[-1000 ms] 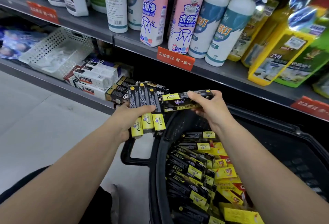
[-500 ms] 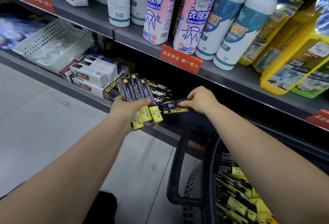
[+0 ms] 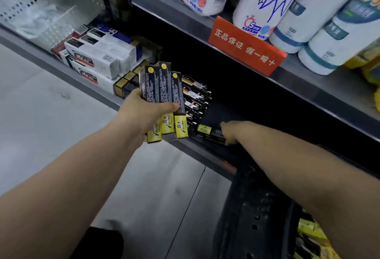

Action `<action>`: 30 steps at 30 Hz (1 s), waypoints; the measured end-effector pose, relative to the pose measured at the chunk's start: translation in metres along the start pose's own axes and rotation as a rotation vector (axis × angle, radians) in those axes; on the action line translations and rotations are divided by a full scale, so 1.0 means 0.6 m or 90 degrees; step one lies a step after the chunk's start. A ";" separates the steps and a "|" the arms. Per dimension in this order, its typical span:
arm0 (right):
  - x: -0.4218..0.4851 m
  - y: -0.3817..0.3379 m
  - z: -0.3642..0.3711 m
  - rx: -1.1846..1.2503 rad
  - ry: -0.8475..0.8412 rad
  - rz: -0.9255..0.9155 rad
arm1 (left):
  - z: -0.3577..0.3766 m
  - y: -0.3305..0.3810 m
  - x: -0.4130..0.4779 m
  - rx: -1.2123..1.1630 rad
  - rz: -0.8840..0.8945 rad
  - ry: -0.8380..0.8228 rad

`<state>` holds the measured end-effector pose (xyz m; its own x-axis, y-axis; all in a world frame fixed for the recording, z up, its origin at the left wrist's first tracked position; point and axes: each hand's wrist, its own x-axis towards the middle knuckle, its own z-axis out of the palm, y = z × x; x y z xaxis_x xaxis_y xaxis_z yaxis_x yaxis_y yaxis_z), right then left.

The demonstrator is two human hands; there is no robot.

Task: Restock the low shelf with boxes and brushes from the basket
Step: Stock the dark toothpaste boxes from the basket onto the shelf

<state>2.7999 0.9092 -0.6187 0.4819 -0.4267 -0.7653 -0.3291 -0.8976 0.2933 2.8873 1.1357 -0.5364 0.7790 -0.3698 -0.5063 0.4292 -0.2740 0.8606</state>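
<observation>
Your left hand point(image 3: 144, 112) grips three slim black-and-yellow cartons point(image 3: 162, 92); right hand point(image 3: 229, 132) touches a fourth carton point(image 3: 208, 131) on the low shelf point(image 3: 193, 151), grip unclear.

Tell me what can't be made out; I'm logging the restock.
Head view only.
Right hand: blurred in shelf shadow; grip on the box unclear.
Low shelf: back lost in darkness under the upper shelf.
Basket: cut by the bottom edge, contents mostly behind the right forearm.
Boxes in the left hand: print too small to read.
</observation>
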 end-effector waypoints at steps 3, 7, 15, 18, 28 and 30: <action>0.019 -0.006 0.013 -0.001 -0.008 -0.017 | 0.007 0.000 0.017 -0.005 0.000 -0.002; 0.026 -0.019 0.030 -0.018 -0.017 -0.049 | 0.036 -0.002 0.024 0.000 0.003 -0.055; -0.018 0.001 0.001 0.133 0.015 -0.034 | 0.048 -0.009 0.032 0.025 -0.038 -0.077; -0.065 0.009 -0.045 0.545 0.135 -0.144 | 0.053 -0.012 0.031 0.022 -0.060 -0.095; -0.132 0.020 -0.047 1.096 0.107 -0.276 | 0.065 -0.015 0.013 0.050 -0.065 -0.223; -0.114 0.047 -0.034 1.059 0.203 -0.109 | 0.055 -0.018 0.020 0.060 -0.066 -0.184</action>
<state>2.7742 0.9106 -0.5465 0.6634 -0.5339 -0.5243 -0.5911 0.0558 -0.8047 2.8768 1.1052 -0.5534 0.5659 -0.5688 -0.5968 0.4446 -0.3990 0.8019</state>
